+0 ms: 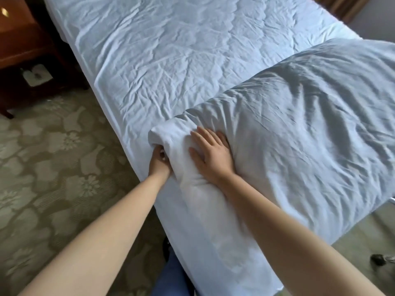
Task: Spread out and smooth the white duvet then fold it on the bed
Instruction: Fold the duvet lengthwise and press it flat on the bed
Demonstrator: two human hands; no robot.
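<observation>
Duvet (299, 129): folded thick on near bed (171, 60); fold under way. Your left hand (159, 162) grips its corner; your right hand (210, 155) presses flat, fingers spread. Tidying remains

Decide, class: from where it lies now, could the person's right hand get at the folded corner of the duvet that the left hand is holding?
Probably yes. The right hand lies flat on the duvet just beside the left hand, which grips the folded corner. Only soft cloth lies between them.
</observation>
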